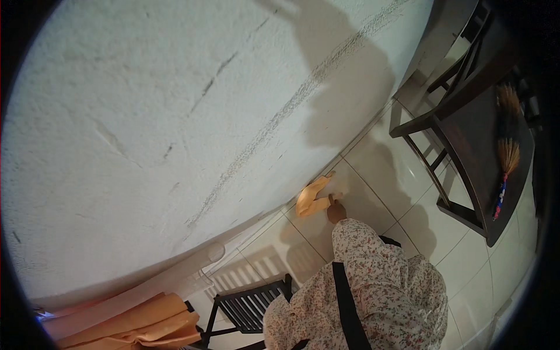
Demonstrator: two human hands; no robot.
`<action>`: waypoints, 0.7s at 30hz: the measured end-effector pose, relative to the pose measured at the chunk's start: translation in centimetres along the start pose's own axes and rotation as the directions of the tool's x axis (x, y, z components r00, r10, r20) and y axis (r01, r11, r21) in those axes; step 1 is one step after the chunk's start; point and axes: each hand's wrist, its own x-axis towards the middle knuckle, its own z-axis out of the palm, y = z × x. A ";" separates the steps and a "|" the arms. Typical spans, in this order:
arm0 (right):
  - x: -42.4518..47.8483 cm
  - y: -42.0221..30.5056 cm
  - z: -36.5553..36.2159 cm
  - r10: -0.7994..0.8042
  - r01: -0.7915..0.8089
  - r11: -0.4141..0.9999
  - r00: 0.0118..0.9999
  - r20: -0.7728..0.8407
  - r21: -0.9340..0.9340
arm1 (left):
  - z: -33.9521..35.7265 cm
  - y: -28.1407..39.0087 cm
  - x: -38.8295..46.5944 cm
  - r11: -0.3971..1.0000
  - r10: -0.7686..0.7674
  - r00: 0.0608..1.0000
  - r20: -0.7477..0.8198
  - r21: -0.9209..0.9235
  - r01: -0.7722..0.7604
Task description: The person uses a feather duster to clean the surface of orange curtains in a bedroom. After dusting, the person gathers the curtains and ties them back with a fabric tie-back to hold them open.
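My right hand (337, 212) reaches down to the floor at the foot of a white wall. Its fingers are on one end of a yellow-orange cloth (306, 201), which lies bent in a curve against the wall's base. The hand is small in view, and how tightly the fingers close is partly hidden. A floral sleeve (356, 238) covers the arm above it. My left hand is out of view.
A dark wooden chair (472, 162) stands at the right, with a short straw brush (508, 159) on its seat. A black slatted chair (253, 306) and draped orange fabric (162, 323) are at lower left. The scuffed wall (153, 109) borders the tiled floor (420, 227).
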 end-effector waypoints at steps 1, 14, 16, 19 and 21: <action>0.4 0.1 0.4 -0.034 0.040 0.993 0.998 0.049 -0.109 | 0.8 -0.4 0.5 0.999 -0.029 0.999 0.016 0.045 0.029; -15.2 -6.8 -14.6 -0.320 0.265 0.894 0.942 0.100 0.361 | 8.5 -12.0 8.3 0.842 -0.513 0.487 0.707 0.302 0.448; -21.8 -9.0 -23.7 -0.477 0.439 0.705 0.875 -0.084 0.557 | 5.3 -10.3 9.2 0.849 -0.500 0.507 0.702 0.284 0.445; -28.6 -15.1 -40.5 -0.481 0.435 0.707 0.874 -0.071 0.558 | 0.4 -8.3 9.8 0.841 -0.524 0.523 0.672 0.309 0.445; -31.6 -18.3 -48.2 -0.517 0.512 0.621 0.837 -0.181 0.594 | -1.3 -7.4 9.7 0.805 -0.579 0.405 0.708 0.418 0.420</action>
